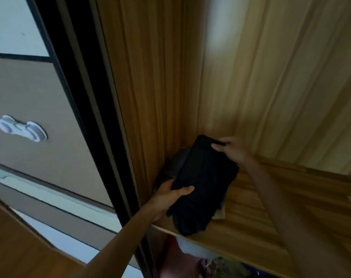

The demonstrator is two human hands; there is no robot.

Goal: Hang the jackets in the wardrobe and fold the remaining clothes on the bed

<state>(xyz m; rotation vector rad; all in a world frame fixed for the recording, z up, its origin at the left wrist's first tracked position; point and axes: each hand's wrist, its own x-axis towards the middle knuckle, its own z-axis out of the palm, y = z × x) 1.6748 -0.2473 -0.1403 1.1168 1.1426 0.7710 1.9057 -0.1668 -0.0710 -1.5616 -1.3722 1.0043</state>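
Folded black garment [204, 183] on the wardrobe shelf [271, 217], lying over a grey folded item [179, 161] in the left corner. My left hand [166, 195] grips its near-left edge, thumb on top, fingers hidden beneath. My right hand [234, 149] pinches its far-right corner.

The fingers of the left hand [169, 195] are hidden under the black folded garment [205, 177], only the thumb shows on top, and the garment also covers most of the grey cloth [178, 162] beneath it, so what that cloth is cannot be told. Below the shelf [261, 219], a reddish thing [176, 261] and a patterned one [222, 264] are blurred and cut off by the bottom edge.
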